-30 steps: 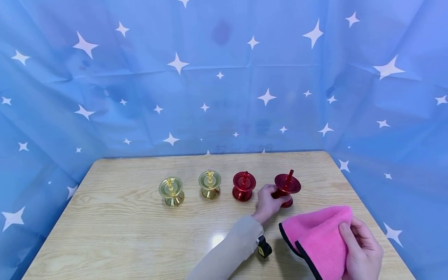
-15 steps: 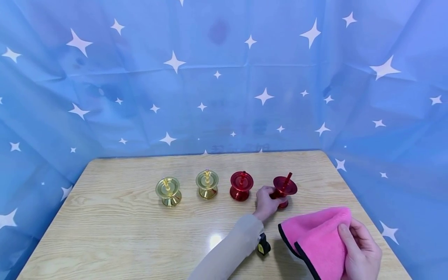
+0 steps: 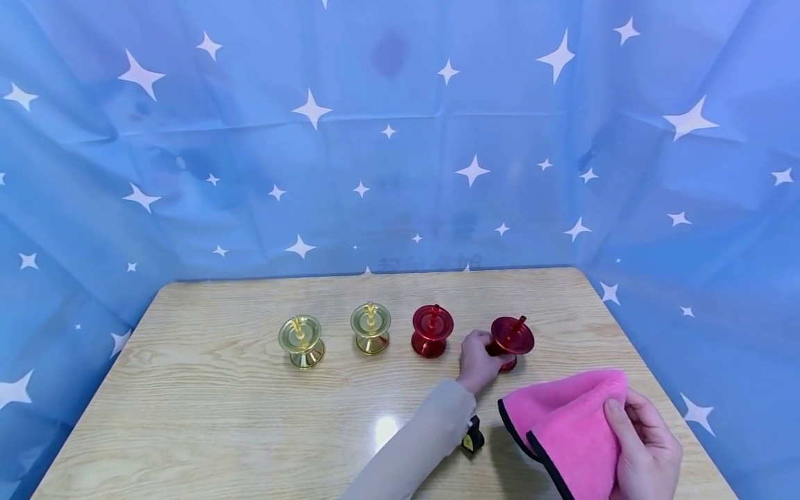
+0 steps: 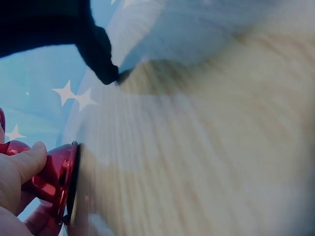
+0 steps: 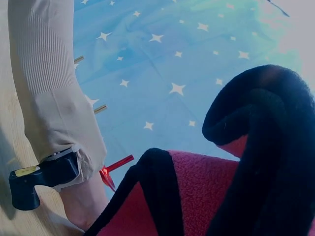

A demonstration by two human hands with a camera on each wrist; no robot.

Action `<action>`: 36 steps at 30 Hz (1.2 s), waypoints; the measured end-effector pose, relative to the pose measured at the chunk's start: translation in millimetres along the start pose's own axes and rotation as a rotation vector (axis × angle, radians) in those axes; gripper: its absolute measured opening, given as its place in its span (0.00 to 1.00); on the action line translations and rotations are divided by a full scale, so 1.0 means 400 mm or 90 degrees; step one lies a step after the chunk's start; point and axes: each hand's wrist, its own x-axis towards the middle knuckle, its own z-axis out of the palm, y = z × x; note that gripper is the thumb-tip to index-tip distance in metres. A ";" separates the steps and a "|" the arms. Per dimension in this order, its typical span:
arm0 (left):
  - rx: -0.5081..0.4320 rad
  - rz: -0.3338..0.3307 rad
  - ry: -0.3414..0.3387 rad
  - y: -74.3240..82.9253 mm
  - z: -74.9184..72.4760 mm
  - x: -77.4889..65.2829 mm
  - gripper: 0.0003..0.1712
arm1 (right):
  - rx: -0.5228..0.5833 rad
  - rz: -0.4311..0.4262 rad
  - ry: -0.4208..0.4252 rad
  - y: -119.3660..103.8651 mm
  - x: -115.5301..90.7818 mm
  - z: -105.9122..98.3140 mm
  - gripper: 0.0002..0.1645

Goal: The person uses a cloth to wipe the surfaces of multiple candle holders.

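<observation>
My left hand [image 3: 478, 361] grips the stem of the rightmost red candle holder [image 3: 512, 335], a shiny piece with a round dish, a thin spike and a flared base. In the left wrist view its base [image 4: 63, 182] is close over the wooden table, with the thumb lying across the stem. My right hand [image 3: 646, 444] pinches a pink cloth [image 3: 575, 423] with black edging between thumb and fingers, at the table's right side. The cloth [image 5: 202, 189] hangs folded, apart from the holder, and hides part of the left hand in the right wrist view.
Left of the held one stand a second red candle holder [image 3: 432, 330] and two gold candle holders [image 3: 372, 328], all upright in a row on the wooden table [image 3: 206, 403]. A blue star-patterned curtain [image 3: 400, 139] surrounds the back and sides.
The head view has shifted slightly. The red candle holder in my left hand has changed its tilt a little, its dish now slightly lower. My right hand and the cloth stay almost still.
</observation>
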 end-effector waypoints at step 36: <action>-0.149 -0.003 0.122 -0.023 -0.135 -0.084 0.07 | 0.020 0.030 -0.014 0.021 0.005 0.029 0.11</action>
